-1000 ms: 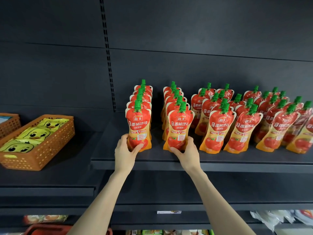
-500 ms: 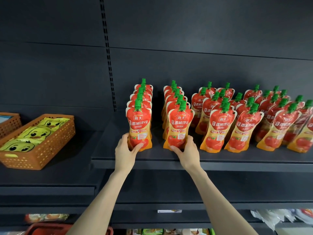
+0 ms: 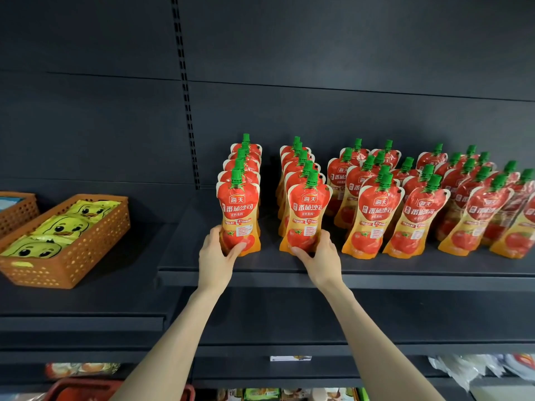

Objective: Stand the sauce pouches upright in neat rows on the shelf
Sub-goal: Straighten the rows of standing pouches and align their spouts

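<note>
Room: shop aisle, dark matte back panel (image 3: 318, 68) with a slotted upright (image 3: 185, 96) running down it; dim light.
Surface: dark flat shelf (image 3: 405, 267) with a bare strip along its front edge; it carries every pouch in view.
Task thing: sauce pouches (image 3: 379, 209), red-orange with green caps, all on that shelf, from near its left end out to the frame's right edge.
Left hand: left hand (image 3: 215, 256) has its thumb and fingers wrapped round the base of the leftmost front pouch (image 3: 238, 209), which stands upright.
Right hand: right hand (image 3: 321, 256) grips the base of the second front pouch (image 3: 308, 215) the same way; it is upright, with a clear gap between the two files.
Done: the two left files look finished, caps lined up one behind another and labels facing out.
Left to do: right-side pouches (image 3: 474, 204) stand but lean, stagger and overlap, with caps off line; I'd judge most of the shelf still needs squaring.
Step in hand: probably setting both front pouches level with each other.
Beside: on a lower ledge to the left, an orange basket (image 3: 69, 256) holds yellow duck-print packets (image 3: 66, 227); a second basket (image 3: 20, 212) sits just beside it, cut off by the frame.
Below: price tag (image 3: 290, 358) on a lower rail; the goods underneath are too dim to name.
</note>
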`<action>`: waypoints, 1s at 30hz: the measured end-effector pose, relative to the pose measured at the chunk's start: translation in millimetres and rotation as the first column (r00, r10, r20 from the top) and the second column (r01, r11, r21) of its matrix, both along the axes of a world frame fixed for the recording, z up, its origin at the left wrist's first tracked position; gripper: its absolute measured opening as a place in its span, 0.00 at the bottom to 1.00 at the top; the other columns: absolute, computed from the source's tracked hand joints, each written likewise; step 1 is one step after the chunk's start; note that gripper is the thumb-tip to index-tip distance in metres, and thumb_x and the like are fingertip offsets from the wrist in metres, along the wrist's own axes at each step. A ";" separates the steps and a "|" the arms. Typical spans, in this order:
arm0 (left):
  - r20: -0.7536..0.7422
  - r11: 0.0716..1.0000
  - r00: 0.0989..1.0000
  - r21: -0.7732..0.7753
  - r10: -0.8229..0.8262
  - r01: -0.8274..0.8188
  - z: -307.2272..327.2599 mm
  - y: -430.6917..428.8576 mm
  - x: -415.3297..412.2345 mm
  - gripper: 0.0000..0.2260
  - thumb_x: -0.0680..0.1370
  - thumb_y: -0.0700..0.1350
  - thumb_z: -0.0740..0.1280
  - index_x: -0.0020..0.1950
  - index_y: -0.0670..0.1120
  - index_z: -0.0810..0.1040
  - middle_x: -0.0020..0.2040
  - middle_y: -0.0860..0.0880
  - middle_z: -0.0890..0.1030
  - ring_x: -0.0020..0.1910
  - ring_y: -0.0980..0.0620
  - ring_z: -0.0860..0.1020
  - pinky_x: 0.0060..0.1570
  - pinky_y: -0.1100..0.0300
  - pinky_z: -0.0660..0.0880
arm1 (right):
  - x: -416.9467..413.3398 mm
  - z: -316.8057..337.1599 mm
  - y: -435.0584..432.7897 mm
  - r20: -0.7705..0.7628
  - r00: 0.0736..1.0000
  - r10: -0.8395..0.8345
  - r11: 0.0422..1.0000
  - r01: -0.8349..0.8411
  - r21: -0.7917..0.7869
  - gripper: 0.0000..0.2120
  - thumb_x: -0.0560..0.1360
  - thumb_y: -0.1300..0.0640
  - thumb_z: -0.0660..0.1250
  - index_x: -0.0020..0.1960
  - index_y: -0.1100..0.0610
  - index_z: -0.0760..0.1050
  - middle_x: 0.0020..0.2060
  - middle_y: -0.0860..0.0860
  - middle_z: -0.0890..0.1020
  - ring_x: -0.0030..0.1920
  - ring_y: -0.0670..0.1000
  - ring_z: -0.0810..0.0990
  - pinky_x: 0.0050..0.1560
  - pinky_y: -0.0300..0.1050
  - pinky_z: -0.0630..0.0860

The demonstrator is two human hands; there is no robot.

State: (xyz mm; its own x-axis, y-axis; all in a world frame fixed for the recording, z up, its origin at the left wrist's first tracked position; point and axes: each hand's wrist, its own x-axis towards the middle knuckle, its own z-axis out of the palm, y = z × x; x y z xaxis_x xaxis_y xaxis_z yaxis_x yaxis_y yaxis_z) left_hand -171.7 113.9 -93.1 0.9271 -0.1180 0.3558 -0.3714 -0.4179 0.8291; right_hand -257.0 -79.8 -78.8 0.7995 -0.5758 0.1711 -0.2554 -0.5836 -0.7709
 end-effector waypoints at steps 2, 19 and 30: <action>-0.007 1.000 1.000 0.009 0.006 -0.006 -0.4 -0.1 -1.2 0.28 0.71 0.52 0.72 0.66 0.42 0.68 0.62 0.43 0.75 0.59 0.46 0.76 0.54 0.54 0.75 | -0.1 -0.5 0.0 0.002 1.000 -0.008 1.000 0.008 0.007 0.32 0.71 0.48 0.71 0.69 0.57 0.61 0.64 0.54 0.73 0.65 0.54 0.72 0.62 0.51 0.73; 0.186 0.963 0.946 0.009 -0.265 0.268 35.5 -33.9 -88.7 0.08 0.75 0.40 0.68 0.53 0.45 0.78 0.47 0.56 0.79 0.49 0.61 0.78 0.49 0.68 0.76 | -85.8 40.1 -35.4 0.286 0.958 -0.030 0.998 0.014 0.056 0.09 0.77 0.57 0.64 0.56 0.57 0.77 0.49 0.49 0.82 0.50 0.46 0.79 0.50 0.37 0.74; 0.207 0.923 0.932 -0.189 -0.297 0.336 93.5 -173.6 -154.7 0.06 0.76 0.43 0.67 0.50 0.53 0.77 0.46 0.58 0.80 0.48 0.64 0.78 0.45 0.76 0.72 | -149.1 101.2 -155.5 0.366 0.924 0.107 0.994 -0.096 -0.049 0.06 0.77 0.56 0.64 0.52 0.53 0.78 0.44 0.43 0.82 0.48 0.39 0.79 0.46 0.27 0.72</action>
State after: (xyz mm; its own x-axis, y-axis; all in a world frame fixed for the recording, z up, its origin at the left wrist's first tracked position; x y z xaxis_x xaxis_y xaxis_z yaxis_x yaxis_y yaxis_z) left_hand -326.4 -59.7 0.4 0.7767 -0.2969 0.5555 -0.5982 -0.0716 0.7981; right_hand -406.1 -235.4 22.4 0.7309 -0.4854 0.4799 0.1043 -0.6153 -0.7813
